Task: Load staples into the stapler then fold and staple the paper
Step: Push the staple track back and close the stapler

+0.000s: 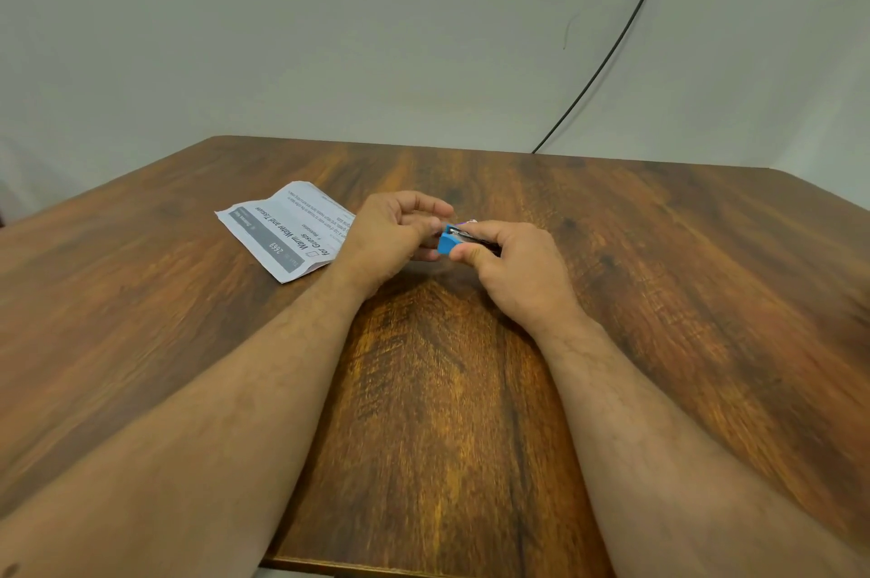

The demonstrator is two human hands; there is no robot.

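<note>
Right hand (513,266) grips small blue stapler (447,242): light, rigid, hold its sides. Left hand (400,233) fingers curled at its tip; contents unclear. Paper (282,229) thin, floppy.

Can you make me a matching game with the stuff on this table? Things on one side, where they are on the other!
Things:
1. stapler
2. paper
3. cable
4. table

Places:
A. lying flat on the table, left of the hands
B. running along the wall
C. under both arms
D. held in the right hand

Pairs: 1-D, 2-A, 3-B, 4-C
</note>
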